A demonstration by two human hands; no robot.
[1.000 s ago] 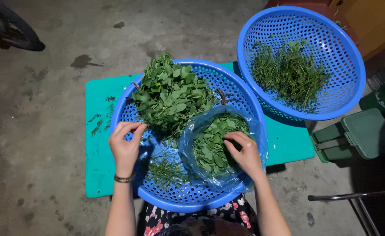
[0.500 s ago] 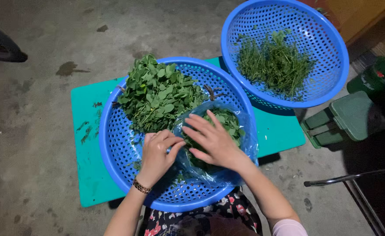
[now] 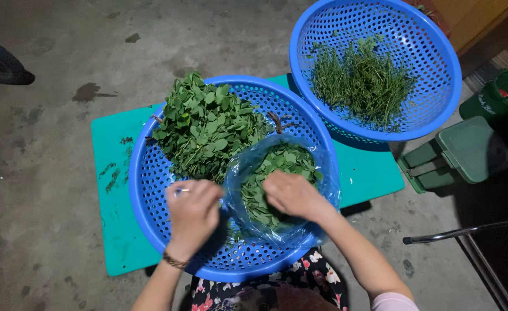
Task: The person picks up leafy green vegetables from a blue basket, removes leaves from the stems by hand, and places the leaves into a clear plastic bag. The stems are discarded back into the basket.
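A big blue perforated basket point(image 3: 150, 190) rests on a teal mat point(image 3: 112, 150). It holds a heap of leafy green sprigs point(image 3: 205, 129) at the back and a clear plastic bag point(image 3: 323, 173) of plucked leaves point(image 3: 282, 158) on the right. My right hand point(image 3: 294, 196) lies inside the bag on the leaves, fingers curled. My left hand point(image 3: 193, 213) hovers at the bag's left edge with fingers closed, and what it grips is hidden. A bracelet circles the left wrist.
A second blue basket point(image 3: 438, 109) with thin green stems point(image 3: 360, 80) sits at the back right, overlapping the mat. A small green stool point(image 3: 455, 152) stands to the right, and a metal bar point(image 3: 467, 230) lies beyond it. A dark wheel point(image 3: 0, 66) shows at the far left on the concrete floor.
My left hand moved from the basket's left side toward the bag. My right hand stayed in the bag, shifting over the leaves. The camera view drifted slightly.
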